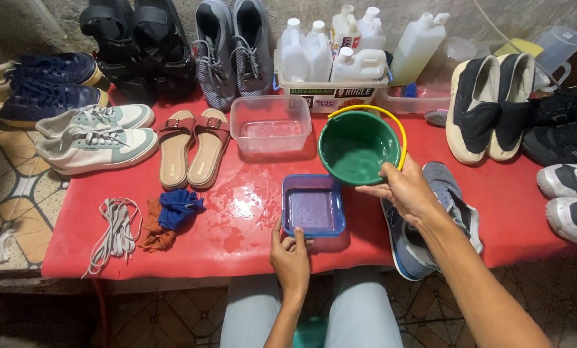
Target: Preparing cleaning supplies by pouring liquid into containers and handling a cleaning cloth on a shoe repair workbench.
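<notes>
Left hand (291, 258) steadies blue tub (313, 206); right hand (404, 190) grips green bucket (358, 147).
Hands apart, bucket tilted just above the tub; grey sneaker (430, 219) lies under the right wrist.

Bare wet worktop (243, 225) lies open between rag bundle (171, 219) and blue tub (313, 206); sandals (193, 148), clear box (270, 124) crowd behind.

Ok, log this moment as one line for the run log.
left hand: on blue tub front rim | right hand: grip on tilted green bucket rim | grey sneaker: beneath right arm | red table: wet
</notes>
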